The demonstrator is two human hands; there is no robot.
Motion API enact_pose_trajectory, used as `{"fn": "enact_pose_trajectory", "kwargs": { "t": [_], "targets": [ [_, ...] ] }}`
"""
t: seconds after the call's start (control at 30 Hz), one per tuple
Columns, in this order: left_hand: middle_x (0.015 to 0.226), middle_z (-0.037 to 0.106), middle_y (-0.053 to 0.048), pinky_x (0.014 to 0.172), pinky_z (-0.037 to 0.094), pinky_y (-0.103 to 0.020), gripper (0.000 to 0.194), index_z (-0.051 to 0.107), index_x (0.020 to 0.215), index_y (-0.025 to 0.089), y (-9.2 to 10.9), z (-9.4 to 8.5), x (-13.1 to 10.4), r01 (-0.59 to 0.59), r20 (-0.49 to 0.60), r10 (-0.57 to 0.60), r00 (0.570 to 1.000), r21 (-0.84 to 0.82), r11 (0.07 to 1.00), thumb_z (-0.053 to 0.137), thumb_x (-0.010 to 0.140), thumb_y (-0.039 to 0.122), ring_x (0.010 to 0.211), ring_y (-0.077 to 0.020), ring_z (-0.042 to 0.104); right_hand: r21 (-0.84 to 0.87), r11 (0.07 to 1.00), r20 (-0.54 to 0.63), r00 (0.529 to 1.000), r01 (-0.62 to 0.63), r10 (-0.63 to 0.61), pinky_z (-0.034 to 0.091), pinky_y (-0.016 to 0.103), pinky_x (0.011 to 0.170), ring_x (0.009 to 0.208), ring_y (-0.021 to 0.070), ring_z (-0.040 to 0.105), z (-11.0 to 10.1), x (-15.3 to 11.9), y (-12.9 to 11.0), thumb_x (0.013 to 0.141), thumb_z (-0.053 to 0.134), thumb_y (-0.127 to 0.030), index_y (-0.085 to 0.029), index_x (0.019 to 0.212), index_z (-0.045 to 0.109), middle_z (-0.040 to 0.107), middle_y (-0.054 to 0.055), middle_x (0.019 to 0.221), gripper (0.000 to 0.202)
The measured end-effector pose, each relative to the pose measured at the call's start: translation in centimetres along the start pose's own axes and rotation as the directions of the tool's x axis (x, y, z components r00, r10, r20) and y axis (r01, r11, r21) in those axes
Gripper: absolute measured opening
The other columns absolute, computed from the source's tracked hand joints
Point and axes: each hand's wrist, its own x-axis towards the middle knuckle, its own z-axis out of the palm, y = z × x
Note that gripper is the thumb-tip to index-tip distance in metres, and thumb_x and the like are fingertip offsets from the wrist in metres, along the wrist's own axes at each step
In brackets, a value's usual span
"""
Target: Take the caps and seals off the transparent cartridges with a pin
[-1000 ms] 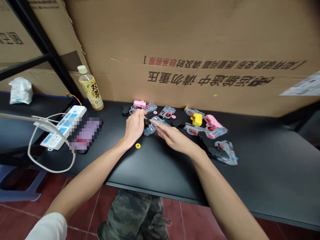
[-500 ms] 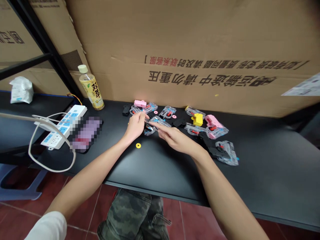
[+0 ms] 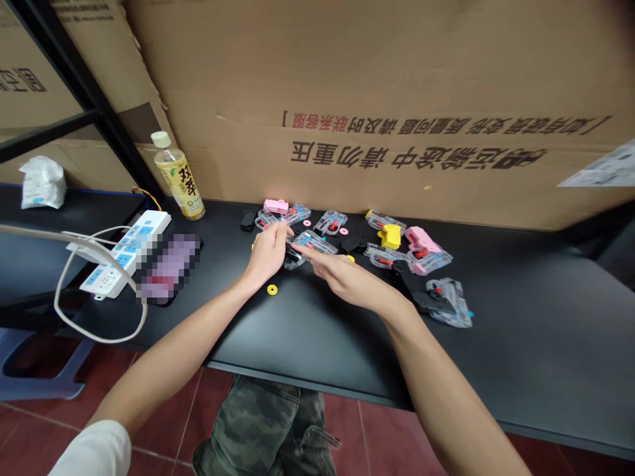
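My left hand [image 3: 268, 252] is closed, its fingers and thumb pinched at a small dark part that they mostly hide. From the right my right hand [image 3: 344, 276] reaches in, index finger stretched along a slim, shiny piece [image 3: 300, 254] at the left fingertips; its exact kind is too small to tell. Just behind the hands lies a clear plastic toy-gun-shaped part [image 3: 316, 242] with blue and red bits inside. A yellow washer-like disc [image 3: 272, 289] lies in front of my left hand. Pink block [image 3: 276, 206] and black block [image 3: 249, 219] sit beyond it.
Several clear parts, a yellow block [image 3: 390, 236], a pink block [image 3: 421, 239] and black pieces [image 3: 421, 291] spread rightward on the black table [image 3: 520, 317]. At left are a drink bottle [image 3: 179, 177], power strip [image 3: 126, 254], cable and phone [image 3: 171, 268]. Cardboard [image 3: 372, 79] stands behind.
Both hands stay together in almost the same place, with the right fingers shifted slightly. A bit of yellow now shows behind my right hand. The view has moved a little.
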Motion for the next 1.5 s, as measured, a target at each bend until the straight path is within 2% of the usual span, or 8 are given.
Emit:
{"fn": "enact_pose_trajectory", "kwargs": {
  "t": [0.17,0.5,0.67,0.83,1.07,1.13,1.23,1.5],
  "targets": [
    [0.093,0.073,-0.006,0.083,0.048,-0.031,0.034,0.060,0.089,0.021,0.2,0.1,-0.6,-0.067,-0.067,0.072,0.995,0.078,0.995,0.033,0.107,0.031,0.086,-0.0197,0.068,-0.020,1.000,-0.036,0.999,-0.004,0.003,0.053,0.030,0.068,0.065,0.0173,0.052,0.7,0.1,0.5,0.092,0.033,-0.008,-0.018,0.161,0.037,0.056,0.002,0.075,0.069],
    [0.093,0.066,-0.007,0.081,0.046,-0.031,0.032,0.051,0.086,0.022,0.6,0.3,-1.0,-0.132,-0.131,0.168,0.977,0.247,0.960,0.029,0.108,0.031,0.089,-0.0194,0.063,-0.045,0.995,-0.095,0.992,-0.088,0.083,0.057,0.038,0.078,0.080,0.0213,0.064,2.4,0.5,0.4,0.095,0.031,-0.009,-0.014,0.164,0.030,0.067,0.011,0.094,0.069],
    [0.094,0.070,-0.008,0.082,0.048,-0.032,0.033,0.054,0.086,0.022,0.5,0.1,-0.8,-0.102,-0.078,0.122,0.989,0.216,0.971,0.030,0.108,0.030,0.090,-0.0203,0.066,-0.063,0.996,-0.078,0.995,-0.070,0.065,0.055,0.036,0.074,0.075,0.0195,0.060,2.6,0.6,0.7,0.092,0.031,-0.007,-0.017,0.164,0.029,0.065,0.008,0.090,0.073],
    [0.096,0.073,-0.008,0.085,0.048,-0.033,0.036,0.061,0.090,0.021,0.5,-0.2,-0.5,-0.056,-0.033,0.063,0.997,0.189,0.980,0.031,0.107,0.030,0.092,-0.0214,0.069,-0.045,0.998,-0.032,0.999,-0.041,0.040,0.052,0.031,0.068,0.066,0.0171,0.052,2.2,0.4,1.0,0.088,0.032,-0.004,-0.018,0.165,0.026,0.054,0.001,0.077,0.079],
    [0.080,0.071,-0.002,0.077,0.049,-0.027,0.036,0.063,0.081,0.020,0.1,-0.8,0.8,-0.053,0.118,0.050,0.992,0.027,0.998,0.039,0.104,0.030,0.077,-0.0163,0.065,0.037,0.999,-0.010,0.999,0.034,-0.034,0.051,0.029,0.069,0.062,0.0154,0.044,1.5,0.5,0.3,0.081,0.033,0.000,-0.020,0.164,0.028,0.046,-0.003,0.070,0.086],
    [0.077,0.069,-0.001,0.075,0.048,-0.026,0.037,0.063,0.081,0.020,0.0,-0.6,0.7,-0.035,0.086,0.034,0.996,0.009,0.999,0.038,0.105,0.031,0.074,-0.0158,0.064,0.041,0.998,-0.020,0.999,0.040,-0.039,0.051,0.028,0.069,0.062,0.0150,0.044,1.6,0.7,0.3,0.082,0.033,-0.001,-0.020,0.164,0.029,0.046,-0.003,0.070,0.084],
    [0.084,0.071,-0.003,0.077,0.048,-0.028,0.035,0.062,0.085,0.020,0.0,-0.2,0.1,-0.044,-0.009,0.045,0.999,0.031,0.999,0.036,0.106,0.031,0.080,-0.0170,0.066,0.019,1.000,-0.038,0.999,0.019,-0.018,0.050,0.028,0.067,0.062,0.0149,0.045,2.1,0.7,0.6,0.082,0.033,-0.001,-0.020,0.164,0.027,0.048,-0.003,0.072,0.085],
    [0.095,0.072,-0.006,0.083,0.048,-0.031,0.028,0.055,0.089,0.022,0.2,0.3,-0.8,-0.083,-0.131,0.097,0.987,0.114,0.990,0.034,0.107,0.029,0.090,-0.0186,0.066,-0.020,0.991,-0.065,0.989,-0.133,0.132,0.054,0.032,0.070,0.065,0.0167,0.052,3.4,0.8,0.3,0.084,0.034,-0.001,-0.017,0.166,0.022,0.058,0.003,0.079,0.085]
  ]
}}
